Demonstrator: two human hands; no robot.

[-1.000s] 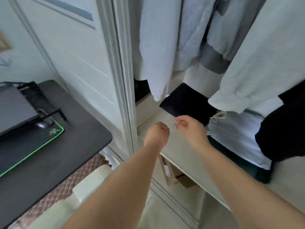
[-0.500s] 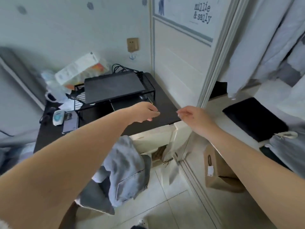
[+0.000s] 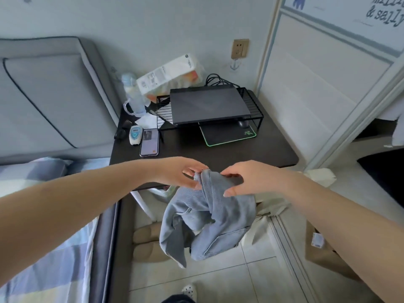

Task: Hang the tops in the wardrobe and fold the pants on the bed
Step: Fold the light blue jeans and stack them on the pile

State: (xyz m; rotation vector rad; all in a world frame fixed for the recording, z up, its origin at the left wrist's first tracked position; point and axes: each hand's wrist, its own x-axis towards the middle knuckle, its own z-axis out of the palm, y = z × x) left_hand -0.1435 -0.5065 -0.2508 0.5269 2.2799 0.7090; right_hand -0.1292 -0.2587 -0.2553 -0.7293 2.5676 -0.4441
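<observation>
A pair of light blue denim pants (image 3: 209, 217) hangs in a crumpled bunch in front of the black desk (image 3: 218, 154). My left hand (image 3: 179, 173) pinches the top of the pants from the left. My right hand (image 3: 244, 178) grips the same top fold from the right. The bed (image 3: 43, 248), with a checked sheet, lies at the lower left. The wardrobe's open side (image 3: 380, 171) shows at the far right, with a dark folded item on its shelf.
The desk carries a laptop on a wire stand (image 3: 209, 106), a mouse pad (image 3: 229, 133), a phone (image 3: 149, 142) and a bottle (image 3: 133, 95). Slippers (image 3: 146, 241) lie under it. A brown paper bag (image 3: 323, 250) stands on the tiled floor by the sliding wardrobe door (image 3: 317, 79).
My view swung left from the wardrobe to the desk. Both hands, which held nothing before, have come together and taken hold of the pants, lifting them from the low spot by the desk.
</observation>
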